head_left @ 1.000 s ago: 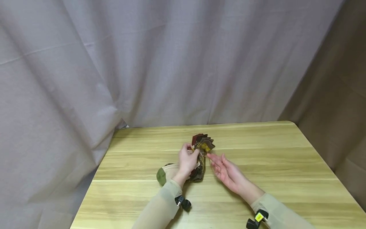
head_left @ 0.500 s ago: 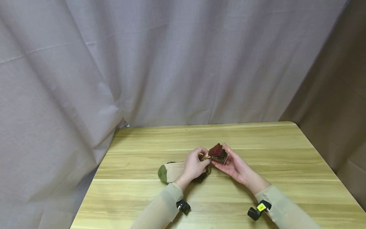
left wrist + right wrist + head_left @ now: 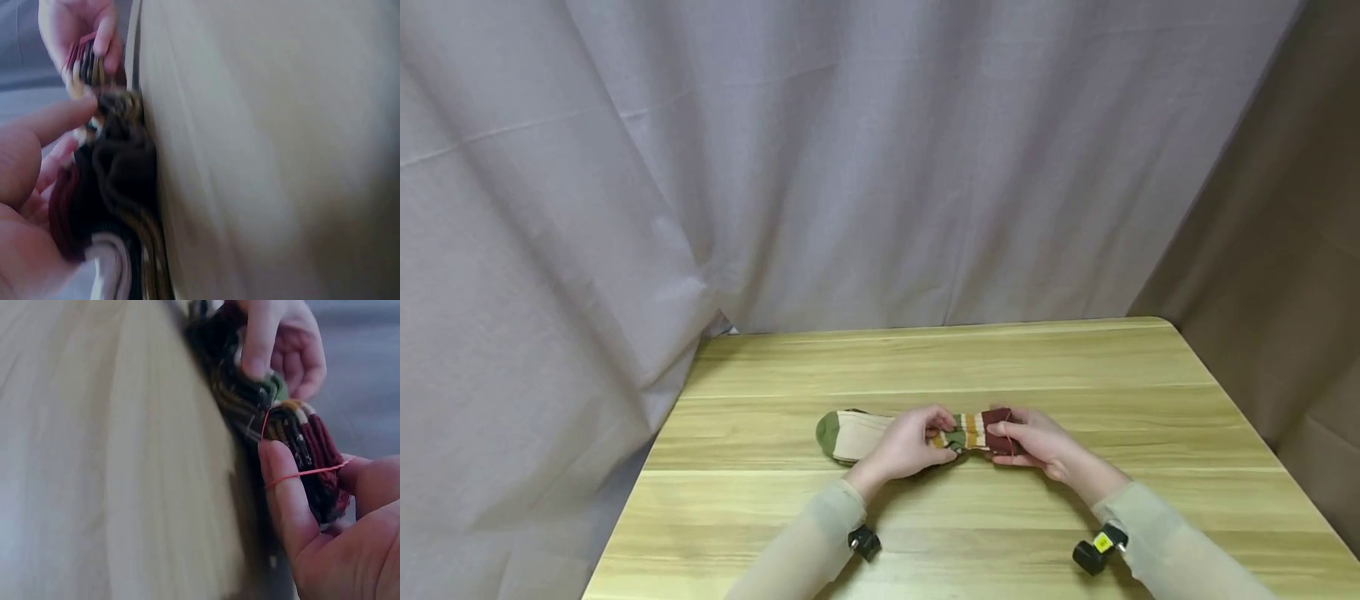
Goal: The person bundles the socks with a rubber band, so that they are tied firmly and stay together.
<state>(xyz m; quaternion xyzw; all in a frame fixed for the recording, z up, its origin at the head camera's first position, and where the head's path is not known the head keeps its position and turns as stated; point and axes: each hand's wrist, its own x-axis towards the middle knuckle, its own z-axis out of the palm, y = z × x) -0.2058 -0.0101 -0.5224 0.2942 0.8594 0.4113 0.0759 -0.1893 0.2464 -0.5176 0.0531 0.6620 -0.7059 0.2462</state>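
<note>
A stack of several socks (image 3: pixel 863 436) lies lengthwise across the table, a cream one with a green toe on top. Its striped leg leads to maroon cuffs (image 3: pixel 996 429) on the right. My left hand (image 3: pixel 906 443) holds the stack around its middle, thumb and fingers on opposite edges. At the cuff end my right hand (image 3: pixel 1041 443) grips the socks between thumb and fingers. A thin red elastic band (image 3: pixel 306 474) runs over the right fingers and across the cuffs in the right wrist view. Dark and maroon sock layers (image 3: pixel 125 181) show edge-on in the left wrist view.
The wooden table (image 3: pixel 737 533) extends around the socks on all sides. Behind it hangs a grey curtain (image 3: pixel 850 167), with a darker brown one (image 3: pixel 1285 250) at the right. Each wrist carries a small black camera (image 3: pixel 865 542).
The cuff end has swung from pointing away to pointing right, and the stack now lies straight. My right hand has moved from beside the cuffs to gripping them.
</note>
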